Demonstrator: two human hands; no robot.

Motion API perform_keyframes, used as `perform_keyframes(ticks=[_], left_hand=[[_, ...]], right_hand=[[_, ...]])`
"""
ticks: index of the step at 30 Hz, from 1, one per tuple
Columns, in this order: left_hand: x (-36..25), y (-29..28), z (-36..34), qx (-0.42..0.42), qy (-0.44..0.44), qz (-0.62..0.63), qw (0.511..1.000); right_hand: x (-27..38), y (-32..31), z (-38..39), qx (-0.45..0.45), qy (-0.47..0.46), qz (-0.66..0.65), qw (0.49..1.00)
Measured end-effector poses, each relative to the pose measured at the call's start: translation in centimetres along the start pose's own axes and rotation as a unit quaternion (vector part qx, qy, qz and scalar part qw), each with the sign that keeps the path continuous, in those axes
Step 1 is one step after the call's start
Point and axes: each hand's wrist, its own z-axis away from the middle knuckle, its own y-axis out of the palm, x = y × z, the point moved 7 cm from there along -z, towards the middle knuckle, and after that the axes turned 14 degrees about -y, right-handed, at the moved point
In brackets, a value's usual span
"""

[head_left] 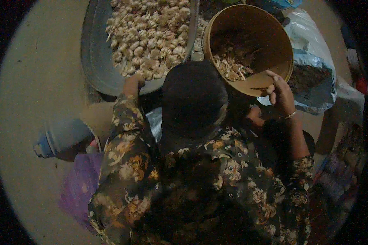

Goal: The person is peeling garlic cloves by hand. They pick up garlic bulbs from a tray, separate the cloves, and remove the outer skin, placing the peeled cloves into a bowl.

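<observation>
My left hand (135, 81) is at the near rim of a large grey tray (95, 61), beside a heap of garlic bulbs (149, 38). Its fingers are curled, and what they may hold is hidden. My right hand (280, 90) grips the near right rim of a deep, round tan tub (249, 85), with fingers over the edge. The tub tilts toward me. Inside lie pale garlic scraps and stems (232, 68), with dark debris deeper in. A dark rounded shape (195, 98) blocks the view between tray and tub.
To the right of the tub lies a white plastic bag (310, 38) with dark contents. A blue-grey cylindrical container (65, 136) lies on its side at the left, above a purple cloth or bag (81, 183). A bare foot (255, 115) shows below the tub.
</observation>
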Motion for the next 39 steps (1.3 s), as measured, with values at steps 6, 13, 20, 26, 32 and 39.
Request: perform_keyframes(ticks=[6, 13, 20, 26, 32, 39], left_hand=[[-3.0, -5.1, -6.7, -0.018, 0.039, -0.144, 0.989], [-23.9, -23.8, 6.0, -0.09, 0.253, -0.036, 0.963], [-36.0, -27.0, 21.1, -0.024, 0.512, 0.057, 0.857], [-41.6, -25.5, 28.2, -0.01, 0.63, 0.033, 0.776], [-40.8, -28.2, 22.1, 0.157, 0.42, 0.544, 0.71], [-42.4, -24.6, 25.0, 0.096, 0.622, 0.273, 0.727]], right_hand=[[-0.1, 0.4, -0.4, -0.002, 0.015, -0.03, 0.999], [-1.2, 1.6, -1.7, 0.083, -0.002, -0.102, 0.991], [6.5, 5.2, -3.2, -0.006, -0.278, -0.111, 0.954], [7.6, 3.2, -3.4, 0.027, -0.292, -0.275, 0.916], [10.2, 1.1, -1.5, 0.061, -0.321, -0.385, 0.863], [9.8, 1.6, -1.6, 0.04, -0.3, -0.355, 0.885]])
